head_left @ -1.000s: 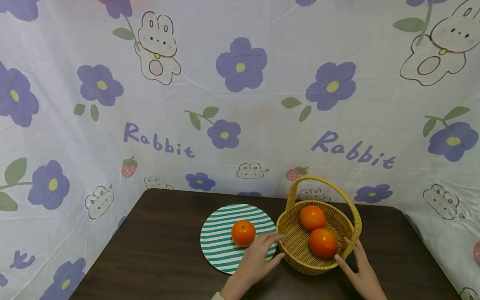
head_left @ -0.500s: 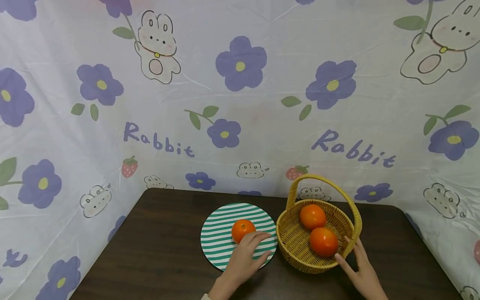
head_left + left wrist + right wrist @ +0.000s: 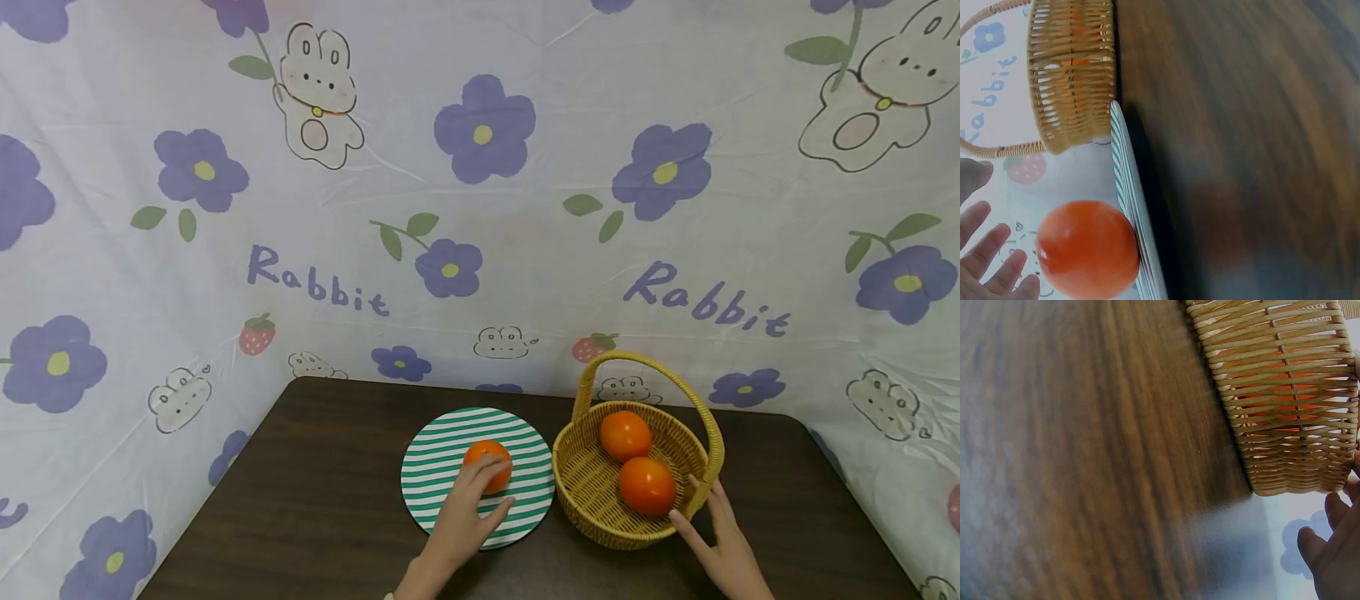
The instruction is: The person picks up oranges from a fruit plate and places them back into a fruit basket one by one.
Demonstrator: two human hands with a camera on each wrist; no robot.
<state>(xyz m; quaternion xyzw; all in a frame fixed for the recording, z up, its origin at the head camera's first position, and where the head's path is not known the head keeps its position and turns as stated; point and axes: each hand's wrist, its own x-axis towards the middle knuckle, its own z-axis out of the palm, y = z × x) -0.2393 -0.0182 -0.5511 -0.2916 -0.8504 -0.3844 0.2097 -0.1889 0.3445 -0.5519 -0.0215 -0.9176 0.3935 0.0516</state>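
A round, orange-red fruit (image 3: 481, 482), with a small green calyx in the earlier frames, sits on a plate (image 3: 431, 446) with green and white stripes. My left hand (image 3: 459, 508) is over the near part of the plate, fingers spread and reaching the fruit in the head view. In the left wrist view those fingers (image 3: 1000, 275) lie beside the fruit, apart from it. To the right stands a yellow wicker basket (image 3: 596, 521) with two similar fruits (image 3: 647, 486) inside. My right hand (image 3: 722, 537) holds the basket's right rim at the handle's base with thumb and forefinger.
The basket's tall arched handle (image 3: 652, 360) rises above the fruits. Basket and plate stand side by side on a dark wooden table (image 3: 322, 483). A white cloth (image 3: 540, 250) printed with rabbits and purple flowers hangs behind and along both sides.
My left hand has moved leftward from the basket's left rim to the fruit on the plate. My right hand stays at the basket, and the basket and fruits have not moved.
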